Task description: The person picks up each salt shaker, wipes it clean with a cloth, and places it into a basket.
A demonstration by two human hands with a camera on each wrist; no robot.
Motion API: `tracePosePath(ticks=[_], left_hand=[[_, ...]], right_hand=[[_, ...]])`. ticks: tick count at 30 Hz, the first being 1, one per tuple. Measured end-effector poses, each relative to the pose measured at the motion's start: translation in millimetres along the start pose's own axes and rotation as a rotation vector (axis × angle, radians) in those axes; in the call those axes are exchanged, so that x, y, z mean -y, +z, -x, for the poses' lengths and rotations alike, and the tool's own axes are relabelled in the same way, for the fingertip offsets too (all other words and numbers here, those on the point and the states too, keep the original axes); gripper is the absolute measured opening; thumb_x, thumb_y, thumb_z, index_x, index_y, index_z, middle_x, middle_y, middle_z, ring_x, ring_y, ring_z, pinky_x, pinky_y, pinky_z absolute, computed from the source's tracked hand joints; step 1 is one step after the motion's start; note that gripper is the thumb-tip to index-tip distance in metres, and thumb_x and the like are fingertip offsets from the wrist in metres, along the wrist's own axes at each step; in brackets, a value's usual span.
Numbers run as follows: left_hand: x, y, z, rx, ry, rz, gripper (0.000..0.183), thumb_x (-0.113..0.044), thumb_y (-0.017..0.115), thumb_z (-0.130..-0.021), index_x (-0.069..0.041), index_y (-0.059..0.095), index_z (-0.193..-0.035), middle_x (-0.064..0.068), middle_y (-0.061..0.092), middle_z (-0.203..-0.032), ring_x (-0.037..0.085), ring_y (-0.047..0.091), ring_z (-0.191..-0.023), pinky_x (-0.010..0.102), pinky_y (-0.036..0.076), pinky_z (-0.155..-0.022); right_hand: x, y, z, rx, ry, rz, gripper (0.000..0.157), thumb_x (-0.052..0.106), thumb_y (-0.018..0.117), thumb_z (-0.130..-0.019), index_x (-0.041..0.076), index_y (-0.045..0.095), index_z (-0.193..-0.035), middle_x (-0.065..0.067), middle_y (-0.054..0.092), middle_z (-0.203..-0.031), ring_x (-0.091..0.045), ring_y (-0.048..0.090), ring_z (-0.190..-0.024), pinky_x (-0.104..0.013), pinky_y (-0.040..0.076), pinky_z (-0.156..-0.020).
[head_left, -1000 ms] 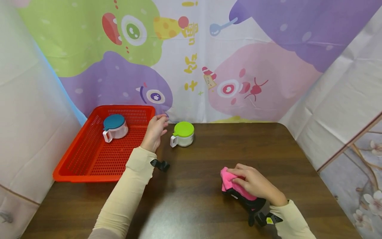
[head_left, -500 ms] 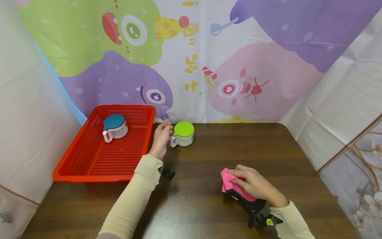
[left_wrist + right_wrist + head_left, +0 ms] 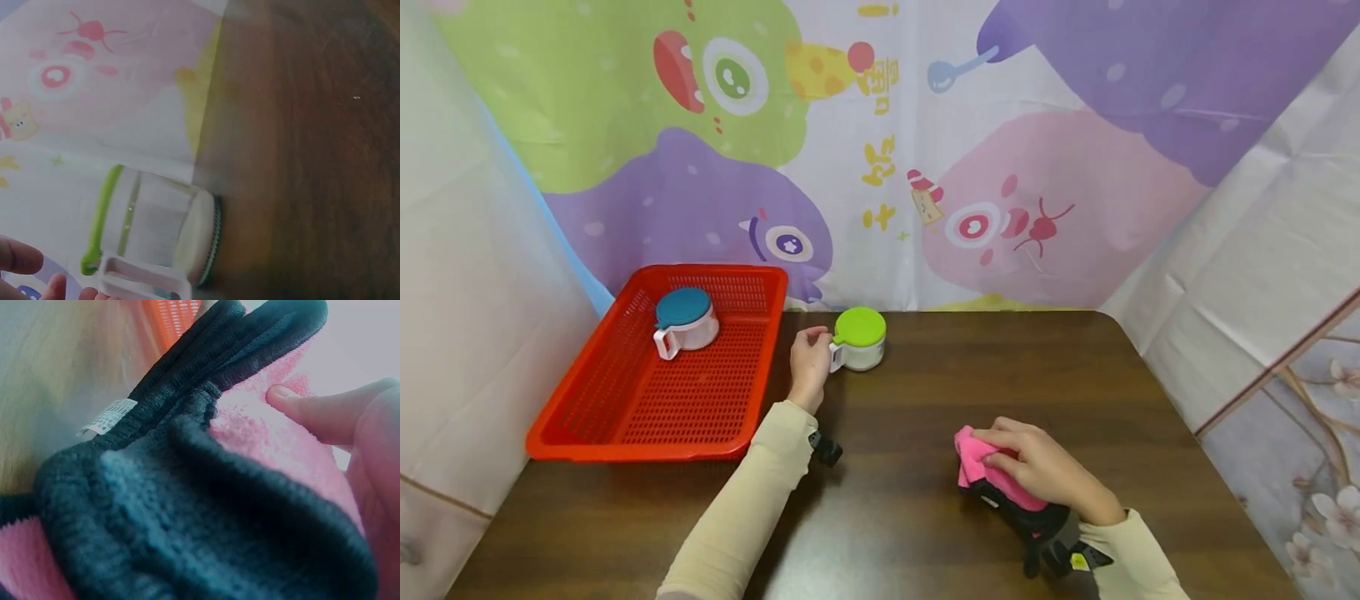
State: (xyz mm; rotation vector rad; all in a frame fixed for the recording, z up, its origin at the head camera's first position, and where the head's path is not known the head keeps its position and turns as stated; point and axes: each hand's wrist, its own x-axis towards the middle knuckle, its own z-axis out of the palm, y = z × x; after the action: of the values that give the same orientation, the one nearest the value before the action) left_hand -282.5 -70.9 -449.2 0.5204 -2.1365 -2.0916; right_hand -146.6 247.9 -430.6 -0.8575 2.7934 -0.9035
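Observation:
My left hand (image 3: 810, 365) is at the handle side of a seasoning jar (image 3: 861, 340) with a lime-green lid, clear body and white handle. In the left wrist view its fingertips come right up to the handle (image 3: 144, 278), with the thumb (image 3: 19, 256) held apart from it. The jar stands upright on the wooden table (image 3: 1000, 367). Off to the right, my right hand (image 3: 1037, 462) grips a bunched pink cloth (image 3: 981, 458) with black edging and a white label (image 3: 109, 417). Part of that hand is outside the right wrist view.
A red plastic basket (image 3: 692, 400) stands on the left side of the table, its right wall close beside my left forearm. Inside it, toward the back, sits a similar jar with a blue lid (image 3: 683, 307). A printed curtain (image 3: 880, 167) hangs behind the table.
My left hand has moved right and a little toward me, from the basket's edge to the handle of the green-lidded jar. The right hand and the cloth have stayed put.

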Motion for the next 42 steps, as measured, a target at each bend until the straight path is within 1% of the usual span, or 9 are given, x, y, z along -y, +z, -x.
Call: tracePosePath(ticks=[4, 7, 14, 19, 22, 28, 36, 40, 42], left_hand=[[6.4, 0.5, -2.3, 0.004, -0.01, -0.014, 0.035, -0.016, 0.046, -0.095, 0.0, 0.051, -0.126, 0.02, 0.053, -0.127, 0.031, 0.051, -0.112, 0.041, 0.042, -0.098], [10.6, 2.4, -3.9, 0.017, -0.017, -0.038, 0.036, -0.017, 0.045, -0.096, 0.001, 0.051, -0.126, 0.021, 0.053, -0.128, 0.032, 0.05, -0.115, 0.042, 0.041, -0.1], [20.1, 4.9, -5.7, 0.024, -0.049, -0.047, 0.035, -0.019, 0.045, -0.096, 0.005, 0.053, -0.12, 0.022, 0.055, -0.121, 0.031, 0.05, -0.108, 0.04, 0.04, -0.096], [25.3, 4.1, -5.7, 0.034, -0.062, -0.058, 0.035, -0.018, 0.046, -0.095, 0.005, 0.054, -0.12, 0.022, 0.055, -0.122, 0.03, 0.051, -0.108, 0.04, 0.041, -0.095], [27.0, 4.3, -8.2, 0.039, -0.065, -0.072, 0.034, -0.018, 0.046, -0.095, 0.005, 0.055, -0.119, 0.022, 0.056, -0.121, 0.029, 0.051, -0.107, 0.037, 0.041, -0.093], [25.6, 4.0, -12.3, 0.035, -0.059, -0.089, 0.032, -0.02, 0.048, -0.094, 0.004, 0.058, -0.114, 0.019, 0.057, -0.113, 0.026, 0.05, -0.099, 0.03, 0.039, -0.083], [25.8, 1.7, -15.9, 0.035, -0.073, -0.133, 0.034, -0.023, 0.049, -0.091, 0.002, 0.063, -0.11, 0.017, 0.06, -0.11, 0.026, 0.052, -0.097, 0.03, 0.039, -0.081], [29.9, 0.9, -19.8, 0.045, -0.051, -0.123, 0.033, -0.024, 0.048, -0.09, 0.001, 0.066, -0.102, 0.014, 0.064, -0.101, 0.024, 0.053, -0.093, 0.027, 0.039, -0.079], [32.2, 0.7, -21.3, 0.065, -0.038, -0.106, 0.031, -0.023, 0.047, -0.091, 0.0, 0.067, -0.098, 0.01, 0.064, -0.093, 0.023, 0.053, -0.087, 0.026, 0.039, -0.073]], right_hand=[[0.4, 0.4, -0.5, 0.009, 0.005, -0.001, 0.038, 0.015, 0.066, -0.089, 0.013, 0.064, -0.127, 0.009, 0.053, -0.087, -0.001, 0.043, -0.071, -0.018, 0.039, -0.059], [0.1, 0.9, -1.4, 0.009, 0.004, 0.0, 0.038, 0.014, 0.066, -0.09, 0.013, 0.064, -0.127, 0.009, 0.054, -0.087, -0.001, 0.042, -0.07, -0.018, 0.039, -0.059], [-1.4, 3.2, -1.2, 0.007, -0.003, 0.001, 0.037, 0.014, 0.066, -0.089, 0.012, 0.065, -0.127, 0.009, 0.053, -0.086, -0.001, 0.042, -0.07, -0.018, 0.038, -0.059], [-0.4, 4.5, -0.5, 0.01, -0.009, 0.01, 0.037, 0.014, 0.066, -0.089, 0.011, 0.065, -0.126, 0.008, 0.055, -0.088, -0.001, 0.043, -0.071, -0.018, 0.039, -0.059], [0.4, 2.5, -1.8, 0.008, -0.011, 0.019, 0.037, 0.014, 0.066, -0.089, 0.01, 0.065, -0.125, 0.008, 0.055, -0.088, -0.002, 0.043, -0.071, -0.018, 0.039, -0.059], [1.3, -1.3, -3.2, 0.006, -0.001, 0.02, 0.038, 0.014, 0.066, -0.089, 0.009, 0.065, -0.126, 0.007, 0.055, -0.088, -0.003, 0.043, -0.07, -0.018, 0.039, -0.059], [0.9, -1.4, -3.5, 0.011, 0.012, 0.019, 0.037, 0.014, 0.065, -0.089, 0.01, 0.065, -0.126, 0.007, 0.057, -0.09, -0.003, 0.044, -0.072, -0.018, 0.04, -0.06], [0.0, -0.6, -3.4, 0.008, 0.01, 0.02, 0.037, 0.014, 0.066, -0.089, 0.011, 0.065, -0.126, 0.008, 0.055, -0.088, -0.003, 0.043, -0.071, -0.018, 0.039, -0.061], [-0.2, 0.0, -2.7, 0.01, 0.012, 0.018, 0.037, 0.014, 0.066, -0.089, 0.011, 0.065, -0.126, 0.008, 0.053, -0.087, -0.003, 0.043, -0.071, -0.018, 0.039, -0.061]])
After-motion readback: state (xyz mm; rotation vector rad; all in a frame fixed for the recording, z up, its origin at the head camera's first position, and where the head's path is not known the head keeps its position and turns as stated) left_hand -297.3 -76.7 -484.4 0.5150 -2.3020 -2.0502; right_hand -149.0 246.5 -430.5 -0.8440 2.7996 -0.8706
